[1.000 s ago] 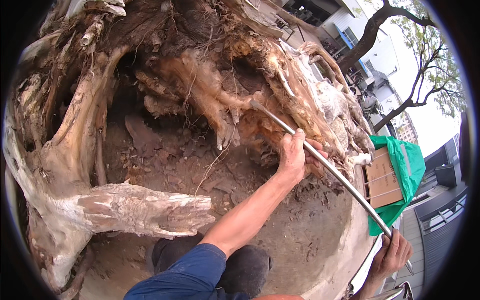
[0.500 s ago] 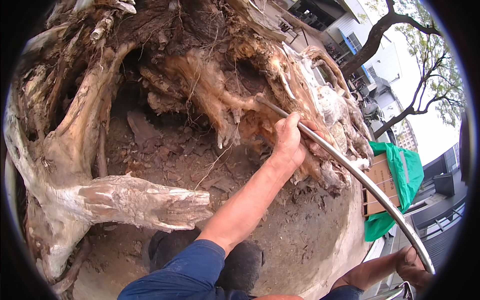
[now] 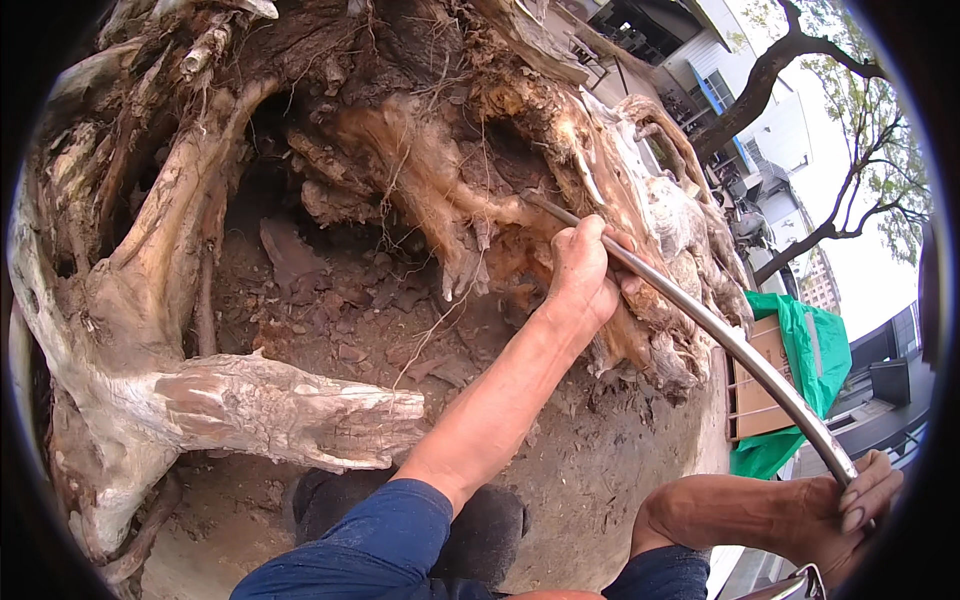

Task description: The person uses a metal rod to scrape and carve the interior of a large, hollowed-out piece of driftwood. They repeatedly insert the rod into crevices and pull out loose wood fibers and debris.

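A long metal pry bar slants from the lower right up to the big tree stump's tangled roots. Its narrow, darker tip rests at or just in front of an orange-brown root. My left hand is wrapped round the bar a short way behind that tip, close to the pale, rough wood on the right. My right hand grips the bar's rear end at the lower right, fingers curled over it. Whether the tip bites into the wood I cannot tell.
A thick, broken-off root juts toward me at left. Bark chips litter the earth below the stump. At right stands a cardboard box under a green tarp. Trees and buildings lie beyond.
My right hand and forearm have risen further into view, still on the rear of the bar. The bar's tip has shifted slightly right. My left hand keeps its grip.
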{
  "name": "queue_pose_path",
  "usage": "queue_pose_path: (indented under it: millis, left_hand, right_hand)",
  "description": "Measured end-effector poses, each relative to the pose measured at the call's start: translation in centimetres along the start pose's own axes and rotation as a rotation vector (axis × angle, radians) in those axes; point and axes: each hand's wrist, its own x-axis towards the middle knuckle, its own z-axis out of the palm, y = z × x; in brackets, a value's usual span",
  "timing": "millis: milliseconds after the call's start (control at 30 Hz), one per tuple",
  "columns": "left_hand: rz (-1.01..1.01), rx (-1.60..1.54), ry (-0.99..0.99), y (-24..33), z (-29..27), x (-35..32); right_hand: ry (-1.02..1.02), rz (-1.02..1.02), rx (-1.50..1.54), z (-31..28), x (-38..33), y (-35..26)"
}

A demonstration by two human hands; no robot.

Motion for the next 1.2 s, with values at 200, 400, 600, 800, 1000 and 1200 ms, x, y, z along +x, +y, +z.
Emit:
queue_pose_path:
  millis: [200,400,600,800,1000,1200]
  left_hand:
    - [0.075,0.086,-0.036,0.6,-3.7,2.6]
    - [0.089,0.093,0.029,-2.1,-2.9,1.0]
    - [0.016,0.179,-0.067,-3.0,-0.1,-1.2]
    - [0.001,0.220,-0.041,-3.4,0.8,-0.9]
    - [0.033,0.290,0.029,-3.2,0.5,-0.4]
    - [0.015,0.325,0.012,-3.1,0.0,-0.3]
  right_hand:
    - [0.650,-0.208,-0.107,11.6,-5.7,4.0]
    - [0.557,-0.074,-0.041,7.2,-8.4,2.9]
    - [0.562,-0.197,-0.268,5.9,-5.6,-0.3]
    - [0.549,-0.170,-0.039,4.8,-4.1,-0.1]
    - [0.682,-0.139,-0.061,5.2,-5.8,0.9]
    - [0.688,-0.113,-0.008,4.1,-7.6,1.6]
